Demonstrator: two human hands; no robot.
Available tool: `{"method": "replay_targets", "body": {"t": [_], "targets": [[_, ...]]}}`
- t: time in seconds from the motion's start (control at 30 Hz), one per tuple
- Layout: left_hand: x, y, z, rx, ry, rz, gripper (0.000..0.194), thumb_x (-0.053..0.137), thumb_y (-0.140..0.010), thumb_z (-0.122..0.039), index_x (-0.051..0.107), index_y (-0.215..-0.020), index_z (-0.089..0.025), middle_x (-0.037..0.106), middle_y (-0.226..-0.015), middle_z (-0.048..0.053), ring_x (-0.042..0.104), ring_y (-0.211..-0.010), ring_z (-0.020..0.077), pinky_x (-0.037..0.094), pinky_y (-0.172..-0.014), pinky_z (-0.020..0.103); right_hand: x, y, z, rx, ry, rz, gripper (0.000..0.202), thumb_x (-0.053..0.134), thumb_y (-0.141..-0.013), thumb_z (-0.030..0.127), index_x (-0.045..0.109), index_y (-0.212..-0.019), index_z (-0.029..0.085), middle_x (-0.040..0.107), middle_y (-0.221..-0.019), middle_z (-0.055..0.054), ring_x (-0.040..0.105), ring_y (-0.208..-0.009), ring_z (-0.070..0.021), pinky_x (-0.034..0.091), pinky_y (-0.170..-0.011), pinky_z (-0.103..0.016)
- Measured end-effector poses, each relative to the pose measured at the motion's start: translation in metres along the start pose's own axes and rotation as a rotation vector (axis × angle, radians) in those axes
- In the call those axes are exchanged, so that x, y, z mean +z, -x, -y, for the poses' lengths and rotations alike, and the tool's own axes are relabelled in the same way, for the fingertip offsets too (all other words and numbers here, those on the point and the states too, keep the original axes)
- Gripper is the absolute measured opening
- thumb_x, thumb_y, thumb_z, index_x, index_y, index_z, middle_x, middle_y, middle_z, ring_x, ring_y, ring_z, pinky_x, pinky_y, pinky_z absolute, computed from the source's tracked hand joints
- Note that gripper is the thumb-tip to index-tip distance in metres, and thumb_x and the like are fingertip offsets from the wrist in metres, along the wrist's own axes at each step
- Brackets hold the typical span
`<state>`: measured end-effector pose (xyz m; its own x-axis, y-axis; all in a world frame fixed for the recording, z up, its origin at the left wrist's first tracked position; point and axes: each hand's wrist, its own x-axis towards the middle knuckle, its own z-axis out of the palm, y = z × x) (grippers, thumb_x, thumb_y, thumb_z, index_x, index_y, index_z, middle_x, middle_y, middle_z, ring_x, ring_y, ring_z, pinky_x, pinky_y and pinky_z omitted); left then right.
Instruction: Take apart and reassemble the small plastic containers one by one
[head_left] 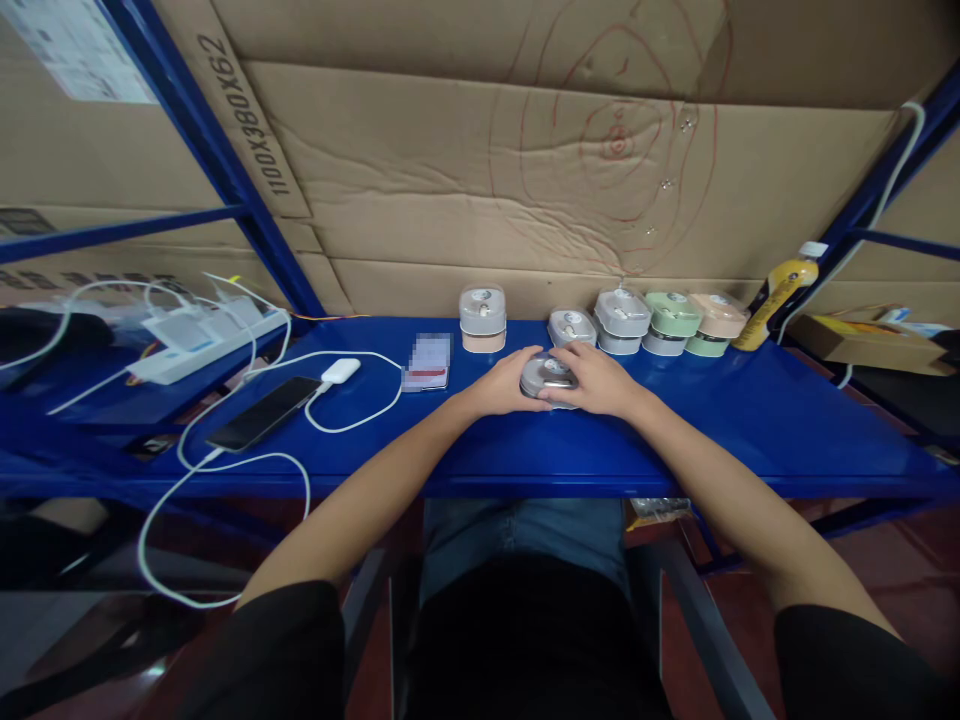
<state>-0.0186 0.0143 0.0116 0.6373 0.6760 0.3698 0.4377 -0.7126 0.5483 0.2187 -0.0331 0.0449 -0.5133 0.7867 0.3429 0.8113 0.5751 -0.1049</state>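
On the blue table, my left hand (pixel 508 383) curves around the left side of a small grey box with a clear lid (pixel 549 377). My right hand (pixel 598 381) wraps its right side, fingers over the top edge. Both hands hide parts of the box. Just behind it sits a similar grey box (pixel 571 325). To the left rear is a stack of a grey box on a pink one (pixel 483 315). Right of the hands are a grey stack (pixel 622 318), a green-on-grey stack (pixel 673 320) and a pink-on-green stack (pixel 718 320).
A yellow bottle (pixel 784 290) leans at the back right. Left are a phone (pixel 264 412) with a white cable, a white charging case (pixel 340 371), a blurred-out device (pixel 428 362) and a power strip (pixel 202 345). Cardboard (pixel 420 170) walls the back. The table's front edge (pixel 540 487) lies near me.
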Motion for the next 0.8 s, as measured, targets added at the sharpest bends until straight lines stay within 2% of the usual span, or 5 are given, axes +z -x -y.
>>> {"method": "replay_targets", "body": {"t": [0.2, 0.47, 0.7, 0.8], "targets": [[0.0, -0.001, 0.002, 0.009, -0.003, -0.01, 0.108, 0.099, -0.067, -0.051, 0.049, -0.156, -0.017, 0.059, -0.159, 0.023, 0.06, -0.146, 0.0449, 0.047, -0.123, 0.06, 0.001, 0.001, 0.002, -0.015, 0.034, -0.003, 0.081, 0.062, -0.096, 0.079, 0.065, -0.148, 0.016, 0.067, -0.133, -0.022, 0.067, -0.119, -0.0404, 0.055, -0.104, -0.051], [-0.003, -0.001, 0.007, 0.009, -0.018, -0.016, 0.103, 0.096, -0.068, -0.05, 0.05, -0.154, -0.019, 0.06, -0.159, 0.021, 0.06, -0.146, 0.0446, 0.047, -0.124, 0.06, 0.014, -0.001, 0.005, -0.012, 0.088, -0.035, 0.083, 0.06, -0.097, 0.079, 0.06, -0.155, 0.019, 0.065, -0.137, -0.021, 0.062, -0.124, -0.0421, 0.052, -0.107, -0.054], [-0.004, 0.0, 0.007, 0.025, 0.006, -0.019, 0.1, 0.096, -0.07, -0.049, 0.051, -0.153, -0.016, 0.06, -0.157, 0.024, 0.061, -0.145, 0.044, 0.048, -0.123, 0.059, 0.011, 0.0, 0.013, -0.014, 0.154, 0.0, 0.087, 0.05, -0.102, 0.079, 0.054, -0.162, 0.016, 0.062, -0.142, -0.025, 0.06, -0.127, -0.0447, 0.051, -0.107, -0.057], [-0.004, 0.0, 0.005, 0.035, 0.014, -0.017, 0.097, 0.096, -0.071, -0.048, 0.052, -0.151, -0.017, 0.062, -0.155, 0.022, 0.062, -0.143, 0.0431, 0.049, -0.121, 0.058, 0.011, 0.001, 0.015, -0.011, 0.18, 0.003, 0.087, 0.048, -0.103, 0.079, 0.052, -0.164, 0.017, 0.063, -0.141, -0.025, 0.061, -0.127, -0.0448, 0.051, -0.107, -0.057]]}}
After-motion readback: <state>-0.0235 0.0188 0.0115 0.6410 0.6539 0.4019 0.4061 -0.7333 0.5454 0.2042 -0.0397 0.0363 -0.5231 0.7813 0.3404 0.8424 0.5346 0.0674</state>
